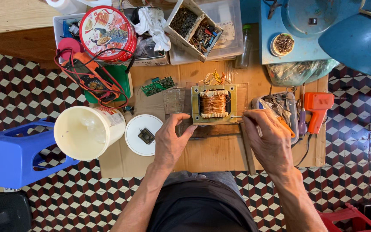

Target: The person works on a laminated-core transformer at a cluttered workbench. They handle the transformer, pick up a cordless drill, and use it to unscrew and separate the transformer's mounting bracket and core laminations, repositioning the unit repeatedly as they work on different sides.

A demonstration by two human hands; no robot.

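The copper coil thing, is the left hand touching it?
Touching. The head view shows the left hand with its fingertips pressed on the lower left corner of the transformer.

I see a flattened cardboard sheet (220, 157) on the tiled floor (31, 92), carrying a transformer (214, 104), white lid (144, 134), green circuit board (158, 86) and orange tool (317, 109)

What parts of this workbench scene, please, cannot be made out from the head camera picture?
- Tool tip in the right hand: hidden by the fingers, head view.
- Underside of the transformer: hidden by its own frame.
- Blue stool: cut off by the left edge.
- Small parts in the divided box: too small to tell apart.
- Left hand palm: turned away.
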